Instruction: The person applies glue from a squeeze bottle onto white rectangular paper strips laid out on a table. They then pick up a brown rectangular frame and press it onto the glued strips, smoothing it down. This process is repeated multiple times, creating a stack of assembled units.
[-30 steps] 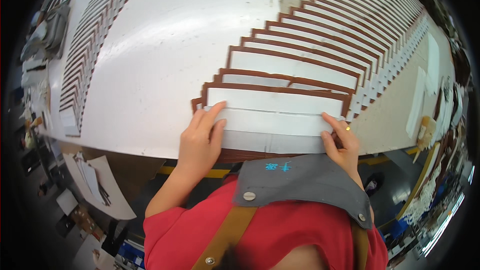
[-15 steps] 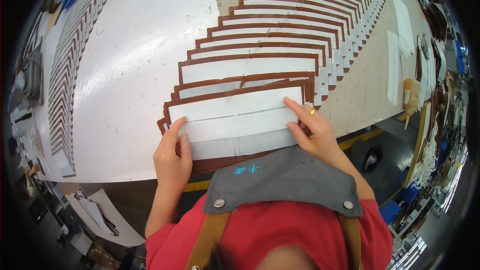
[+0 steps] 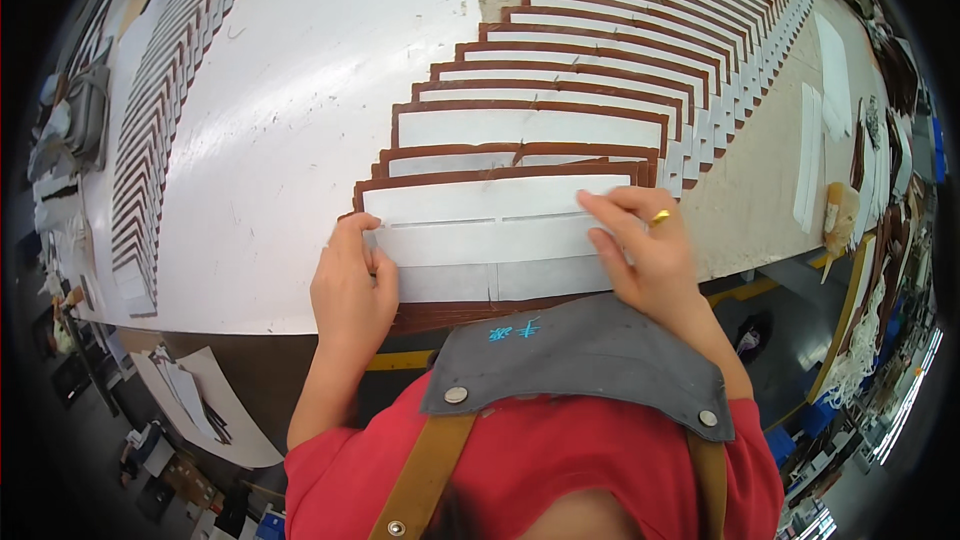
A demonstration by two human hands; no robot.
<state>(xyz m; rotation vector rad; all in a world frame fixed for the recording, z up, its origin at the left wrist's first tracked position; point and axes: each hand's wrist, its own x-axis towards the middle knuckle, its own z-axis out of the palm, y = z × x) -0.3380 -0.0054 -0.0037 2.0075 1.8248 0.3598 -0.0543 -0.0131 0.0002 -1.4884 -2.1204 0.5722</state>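
Observation:
A flat rectangular brown-edged piece with a white face (image 3: 450,203) lies on top of a stack at the table's near edge. Two thin slits run across it, and its lower part is covered by a greyer strip. My left hand (image 3: 352,285) has its fingers curled at the piece's left edge, the index finger and thumb bent against it. Over the right end is my right hand (image 3: 645,245), slightly blurred, with index finger and thumb apart and nothing visible between them. Below the top piece, brown edges of several others (image 3: 450,315) show.
Overlapping brown-edged white pieces (image 3: 570,65) fan away to the far right. A second fanned row (image 3: 150,180) runs along the left of the white table surface (image 3: 280,140). White strips (image 3: 808,155) and a brush-like tool (image 3: 838,215) lie at right.
My right hand has shifted toward the right end of the piece and lifted a little. My left fingers have curled in at the left edge. The whole view has shifted slightly.

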